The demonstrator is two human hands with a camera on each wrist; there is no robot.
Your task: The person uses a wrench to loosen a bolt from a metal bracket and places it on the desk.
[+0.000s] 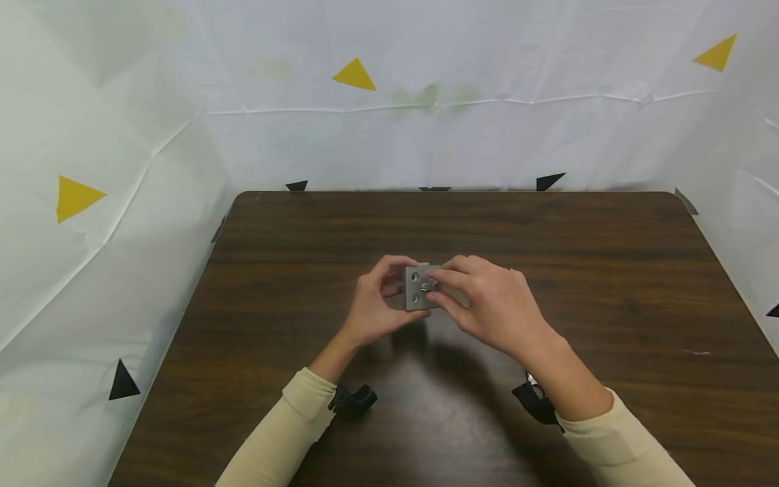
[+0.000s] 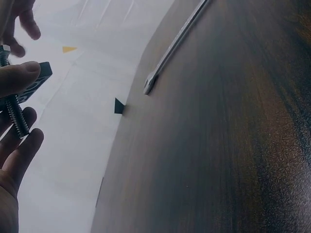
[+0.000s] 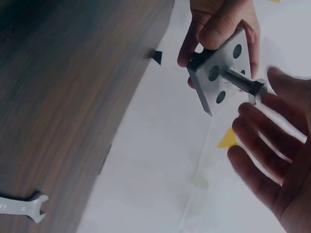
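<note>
Fingers (image 3: 214, 34) of the left hand (image 1: 377, 301) pinch the stiff, probably hefty metal plate (image 3: 221, 73) by its edges; right hand (image 1: 487, 308) fingers spread loosely beside the bolt (image 3: 243, 82).

Two bare hands, left hand (image 1: 375, 304) and right hand (image 1: 487, 308), no rings or gloves showing. Long cream sleeves (image 1: 286, 433) on both forearms, snug and ribbed at the cuffs, ending short of the wrists. Small black camera units (image 1: 353, 399) strapped under each wrist, the right one with a bit of pale cable.
</note>
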